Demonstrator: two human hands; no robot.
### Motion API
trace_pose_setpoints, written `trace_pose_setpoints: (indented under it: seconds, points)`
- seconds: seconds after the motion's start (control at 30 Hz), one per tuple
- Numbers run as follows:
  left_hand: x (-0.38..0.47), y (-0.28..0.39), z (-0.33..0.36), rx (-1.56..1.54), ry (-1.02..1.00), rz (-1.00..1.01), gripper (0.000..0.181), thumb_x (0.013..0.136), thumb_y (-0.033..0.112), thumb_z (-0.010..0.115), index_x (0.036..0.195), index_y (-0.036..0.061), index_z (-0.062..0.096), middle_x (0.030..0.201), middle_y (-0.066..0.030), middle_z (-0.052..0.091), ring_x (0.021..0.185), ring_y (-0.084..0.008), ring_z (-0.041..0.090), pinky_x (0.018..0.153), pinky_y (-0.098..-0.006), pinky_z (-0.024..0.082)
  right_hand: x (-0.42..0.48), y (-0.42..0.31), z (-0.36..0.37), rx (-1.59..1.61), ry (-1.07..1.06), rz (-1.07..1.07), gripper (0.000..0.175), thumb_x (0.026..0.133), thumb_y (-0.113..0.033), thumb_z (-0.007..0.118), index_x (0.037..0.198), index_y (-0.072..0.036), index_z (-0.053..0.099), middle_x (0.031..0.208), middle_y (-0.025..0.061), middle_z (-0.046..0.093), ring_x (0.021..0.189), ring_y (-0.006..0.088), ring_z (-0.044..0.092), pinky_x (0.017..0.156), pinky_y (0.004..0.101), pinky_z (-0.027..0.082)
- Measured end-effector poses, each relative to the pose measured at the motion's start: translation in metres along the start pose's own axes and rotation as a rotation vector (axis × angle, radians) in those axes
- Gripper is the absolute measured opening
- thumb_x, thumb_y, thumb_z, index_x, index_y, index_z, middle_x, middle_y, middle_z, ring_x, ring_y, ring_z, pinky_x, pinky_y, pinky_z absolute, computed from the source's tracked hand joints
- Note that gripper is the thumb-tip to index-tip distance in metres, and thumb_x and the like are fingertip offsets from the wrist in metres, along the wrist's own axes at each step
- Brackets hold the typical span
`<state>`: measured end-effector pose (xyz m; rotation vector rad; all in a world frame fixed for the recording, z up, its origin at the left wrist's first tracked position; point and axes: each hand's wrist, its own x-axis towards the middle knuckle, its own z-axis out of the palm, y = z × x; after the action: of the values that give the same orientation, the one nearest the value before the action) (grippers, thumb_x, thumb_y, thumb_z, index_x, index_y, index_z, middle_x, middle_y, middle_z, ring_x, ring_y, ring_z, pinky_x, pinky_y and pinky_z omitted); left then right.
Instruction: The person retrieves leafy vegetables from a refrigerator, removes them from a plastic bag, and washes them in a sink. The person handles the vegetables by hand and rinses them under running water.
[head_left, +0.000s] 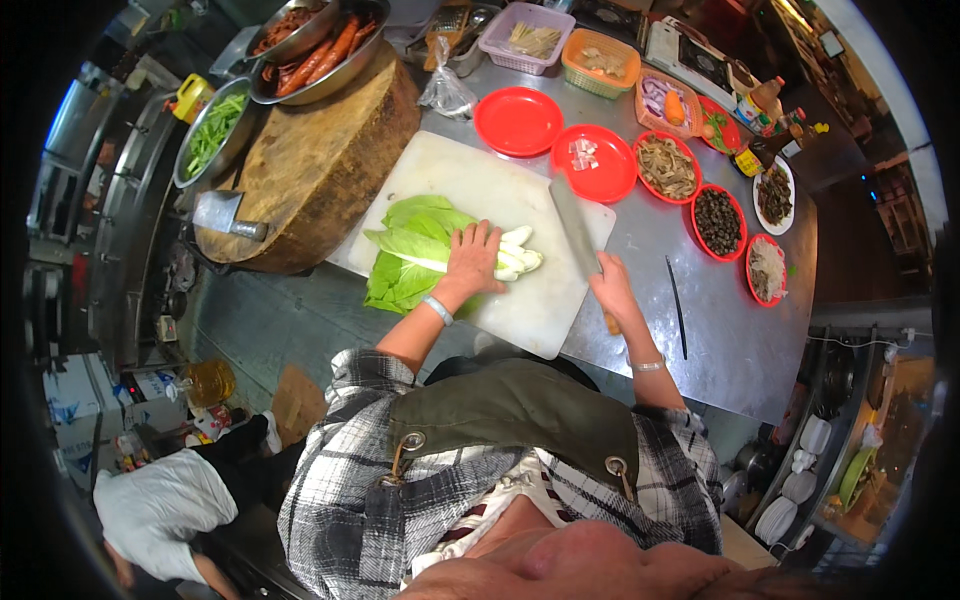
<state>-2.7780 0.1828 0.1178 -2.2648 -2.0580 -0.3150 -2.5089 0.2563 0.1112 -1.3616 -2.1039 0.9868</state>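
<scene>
A bunch of green leafy lettuce (411, 244) with white stem ends lies on a white plastic cutting board (517, 315). My left hand (474, 259) presses down over the stems, fingers spread across them, holding the bunch against the board. In my right hand (613, 285) is a broad-bladed kitchen knife (574, 225) with a wooden handle. Its blade points away from me over the board's right side, apart from the lettuce. The stem ends face the knife, and the leaves fan out to the left.
Left stands a thick round wooden chopping block (300, 157) bearing a cleaver (225, 214). Red plates, including one with pale diced pieces (583, 154), line the steel table (637, 337). A thin black stick (676, 307) lies at right. A person (165, 510) bends at lower left.
</scene>
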Motion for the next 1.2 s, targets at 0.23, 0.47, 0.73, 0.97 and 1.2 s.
trace_pose_setpoints:
  seconds: [0.23,0.47,0.73,0.97,1.2]
  points:
    - [0.007,0.0,0.008,0.02,-0.133,-0.075,0.07,0.053,0.037,0.081,0.109,0.0089,0.05,0.097,-0.0071,0.056,0.091,-0.0257,0.054,0.08,-0.0408,0.04,-0.074,-0.054,-0.002,-0.013,-0.006,0.053,0.037,0.081,-0.002,0.053,0.117,0.004,0.049,0.105,0.0233,0.051,0.094,0.0426,0.053,0.081,0.0451,0.046]
    - [0.004,0.001,0.012,0.052,-0.069,-0.057,0.058,0.059,0.036,0.078,0.105,0.0103,0.053,0.093,-0.0055,0.057,0.087,-0.0247,0.055,0.074,-0.0397,0.041,-0.079,-0.079,0.014,-0.268,-0.15,0.101,0.026,0.085,-0.004,0.046,0.111,-0.003,0.042,0.111,0.022,0.048,0.087,0.045,0.058,0.075,0.0537,0.046]
    - [0.007,0.005,0.014,0.085,-0.093,-0.086,0.049,0.062,0.034,0.077,0.1,0.0112,0.054,0.091,-0.0045,0.058,0.086,-0.0238,0.056,0.073,-0.0393,0.04,-0.065,-0.078,0.039,-0.435,-0.231,0.02,0.011,0.088,-0.006,0.04,0.098,-0.002,0.037,0.087,0.0228,0.057,0.075,0.0459,0.061,0.067,0.0554,0.048]
    - [0.009,0.004,0.011,0.045,-0.082,-0.05,0.05,0.06,0.029,0.078,0.101,0.0124,0.054,0.096,-0.0039,0.057,0.093,-0.0226,0.055,0.076,-0.0402,0.039,0.013,-0.06,0.057,-0.336,-0.215,-0.05,0.014,0.087,-0.004,0.038,0.1,0.002,0.036,0.082,0.03,0.061,0.076,0.0472,0.061,0.066,0.0555,0.048]
    - [0.003,-0.009,0.019,-0.013,-0.072,-0.059,0.049,0.06,0.025,0.078,0.102,0.0102,0.057,0.09,-0.0091,0.061,0.086,-0.0261,0.059,0.074,-0.0403,0.042,0.017,-0.046,0.022,-0.193,-0.212,0.026,0.027,0.083,-0.001,0.041,0.11,-0.002,0.04,0.082,0.0322,0.06,0.081,0.0483,0.06,0.072,0.0557,0.047]
